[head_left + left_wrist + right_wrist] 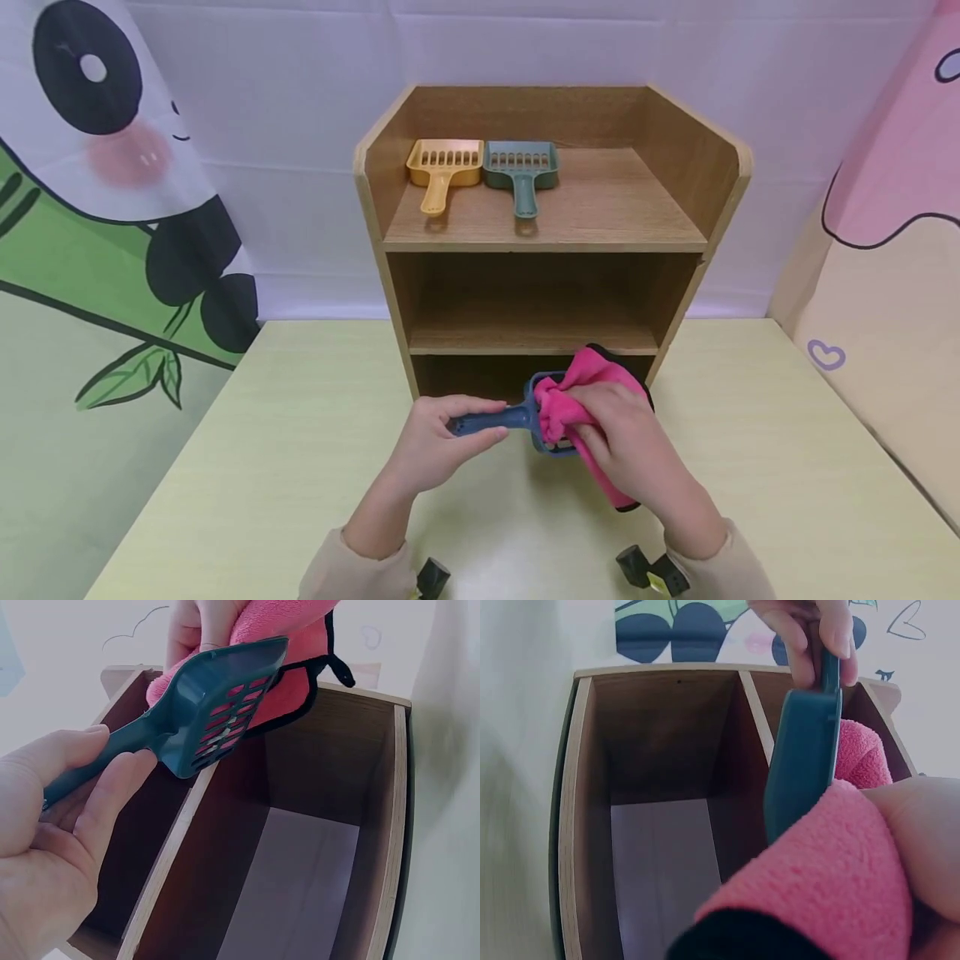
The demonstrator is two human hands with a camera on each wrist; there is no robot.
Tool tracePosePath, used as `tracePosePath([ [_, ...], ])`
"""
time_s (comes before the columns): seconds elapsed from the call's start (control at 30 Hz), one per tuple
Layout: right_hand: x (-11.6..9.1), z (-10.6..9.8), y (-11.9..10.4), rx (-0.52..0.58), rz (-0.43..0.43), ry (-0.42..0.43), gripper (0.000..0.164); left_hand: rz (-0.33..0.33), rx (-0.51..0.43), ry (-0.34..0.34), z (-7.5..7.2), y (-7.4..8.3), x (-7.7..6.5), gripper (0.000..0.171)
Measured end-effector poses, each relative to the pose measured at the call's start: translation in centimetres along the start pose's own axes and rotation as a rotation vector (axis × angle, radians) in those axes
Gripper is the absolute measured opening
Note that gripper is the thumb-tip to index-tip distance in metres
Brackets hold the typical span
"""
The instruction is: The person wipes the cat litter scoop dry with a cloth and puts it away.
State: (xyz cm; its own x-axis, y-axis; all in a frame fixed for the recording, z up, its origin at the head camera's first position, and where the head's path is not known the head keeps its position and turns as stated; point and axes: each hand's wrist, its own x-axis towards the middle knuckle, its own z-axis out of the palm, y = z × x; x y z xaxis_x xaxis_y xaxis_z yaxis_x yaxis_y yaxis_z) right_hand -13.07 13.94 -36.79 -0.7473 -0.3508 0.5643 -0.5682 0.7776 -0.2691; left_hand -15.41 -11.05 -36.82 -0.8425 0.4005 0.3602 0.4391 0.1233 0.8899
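Note:
A blue slotted litter scoop (497, 419) is held level above the table, and it looks dark teal in the wrist views. My left hand (433, 443) pinches its handle between thumb and fingers. My right hand (628, 432) grips a pink cloth (592, 367) with black edging, bunched against the inside of the scoop's basket. Pink shows through the slots of the scoop (225, 724) in the left wrist view. In the right wrist view the cloth (832, 877) covers much of the right hand's fingers.
A wooden shelf unit (543, 247) stands just behind the hands. On its top shelf a yellow scoop (446, 162) and a grey-green scoop (522, 167) lie side by side. Beneath the hands is a pale table (315, 392); a printed cloth backdrop (300, 125) hangs behind.

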Motion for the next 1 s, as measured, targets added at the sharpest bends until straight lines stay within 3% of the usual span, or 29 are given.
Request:
tracePosePath([
  [0.23,0.1,-0.6,1.1,0.014,0.023,0.059,0.022,-0.005,0.008,0.026,-0.5,0.9,-0.1,0.025],
  [0.5,-0.3,-2.0,1.0,0.120,0.281,0.052,0.033,0.037,0.020,0.069,-1.1,1.4,-0.4,0.027],
  [0.73,-1.3,-2.8,1.4,0.212,0.382,0.005,0.034,0.077,0.078,0.110,-1.8,2.3,-1.1,0.030],
  [0.87,-2.2,-3.0,2.1,0.334,0.412,0.021,0.031,0.153,0.094,0.142,-2.4,3.4,-1.4,0.029],
  [1.0,-3.3,-3.1,3.0,0.557,0.478,0.032,0.025,0.242,0.095,0.183,-2.6,4.5,-1.4,0.029],
])
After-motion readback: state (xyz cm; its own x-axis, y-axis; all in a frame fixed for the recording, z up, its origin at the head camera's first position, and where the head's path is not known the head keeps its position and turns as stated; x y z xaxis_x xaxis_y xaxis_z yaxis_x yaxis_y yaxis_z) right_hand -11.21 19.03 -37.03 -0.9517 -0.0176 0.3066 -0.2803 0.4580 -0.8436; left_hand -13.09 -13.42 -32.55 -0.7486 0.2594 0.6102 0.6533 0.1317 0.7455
